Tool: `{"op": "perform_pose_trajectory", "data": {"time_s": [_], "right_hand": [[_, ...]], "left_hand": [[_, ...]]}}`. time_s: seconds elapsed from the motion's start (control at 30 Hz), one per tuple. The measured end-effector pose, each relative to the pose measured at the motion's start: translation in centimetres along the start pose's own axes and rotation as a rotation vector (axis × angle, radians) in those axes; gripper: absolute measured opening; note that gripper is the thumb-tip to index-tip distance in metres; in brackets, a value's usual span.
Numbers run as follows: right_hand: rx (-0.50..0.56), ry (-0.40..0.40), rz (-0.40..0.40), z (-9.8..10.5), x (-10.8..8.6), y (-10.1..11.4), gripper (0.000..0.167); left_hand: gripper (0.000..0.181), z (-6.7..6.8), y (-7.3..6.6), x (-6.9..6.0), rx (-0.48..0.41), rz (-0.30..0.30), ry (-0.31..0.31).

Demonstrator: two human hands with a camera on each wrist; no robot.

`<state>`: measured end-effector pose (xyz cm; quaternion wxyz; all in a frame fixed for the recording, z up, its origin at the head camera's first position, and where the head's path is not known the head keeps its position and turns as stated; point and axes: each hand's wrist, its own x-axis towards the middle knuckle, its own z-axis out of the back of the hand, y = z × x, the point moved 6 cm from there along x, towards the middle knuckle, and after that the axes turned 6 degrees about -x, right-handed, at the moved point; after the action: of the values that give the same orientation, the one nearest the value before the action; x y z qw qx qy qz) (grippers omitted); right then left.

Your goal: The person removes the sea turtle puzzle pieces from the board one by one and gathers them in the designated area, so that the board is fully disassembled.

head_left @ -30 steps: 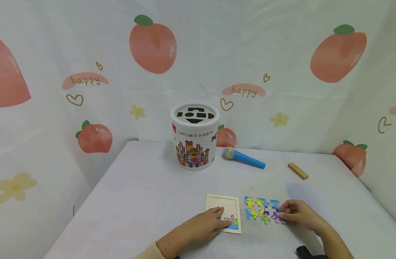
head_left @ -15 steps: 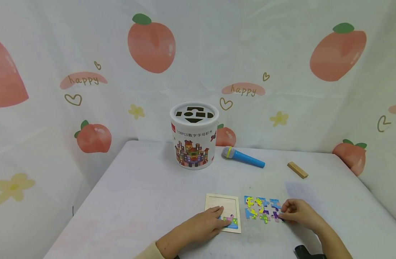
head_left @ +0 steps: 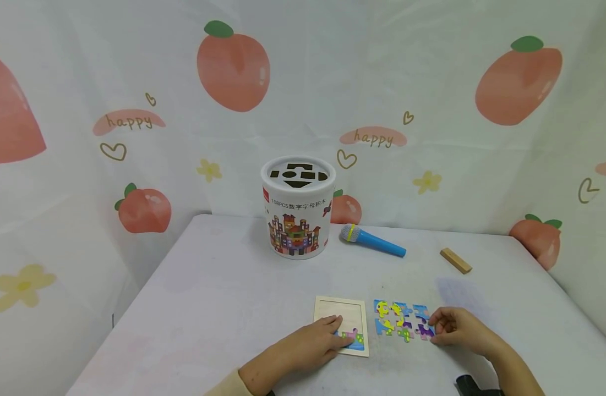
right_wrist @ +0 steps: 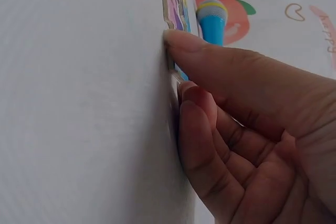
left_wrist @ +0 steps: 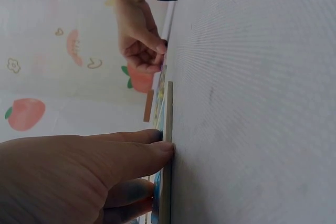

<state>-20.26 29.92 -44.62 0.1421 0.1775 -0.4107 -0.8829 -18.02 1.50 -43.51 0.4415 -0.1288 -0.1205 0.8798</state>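
My left hand (head_left: 318,344) rests flat with its fingers straight across a wooden puzzle tray (head_left: 343,306). Pink, green and blue pieces show in the tray's lower part; the hand covers some of its left side. To the right lies a cluster of colourful jigsaw pieces (head_left: 396,311) on the table. My right hand (head_left: 463,331) has its thumb and curled index finger at the edges of a purple jigsaw piece (head_left: 425,331) at the cluster's lower right corner. In the right wrist view, the thumb (right_wrist: 184,45) and fingertips hide most of that piece.
Behind the tray stands a white block bucket (head_left: 299,220) with shaped holes in its lid. A blue toy microphone (head_left: 377,242) and a wooden block (head_left: 456,260) lie at the back right. A black object (head_left: 473,386) is near the right forearm.
My right thumb has shifted slightly towards the front, away from the index finger, and more of the purple piece shows at the cluster's corner. The left hand stays on the tray.
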Motion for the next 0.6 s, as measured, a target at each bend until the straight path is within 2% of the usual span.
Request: {"op": "perform_pose_trajectory", "data": {"time_s": [0.3, 0.43, 0.6], "right_hand": [[-0.008, -0.010, -0.008, -0.03, -0.06, -0.12, 0.035], [-0.035, -0.021, -0.047, 0.05, -0.03, -0.15, 0.036], [-0.054, -0.025, -0.109, 0.14, -0.02, 0.02, 0.041]], "left_hand": [[0.040, -0.03, 0.02, 0.21, 0.002, 0.007, -0.005], [0.040, -0.13, 0.17, 0.33, 0.012, 0.007, -0.006], [0.038, -0.06, 0.05, 0.17, 0.046, -0.028, -0.034]]}}
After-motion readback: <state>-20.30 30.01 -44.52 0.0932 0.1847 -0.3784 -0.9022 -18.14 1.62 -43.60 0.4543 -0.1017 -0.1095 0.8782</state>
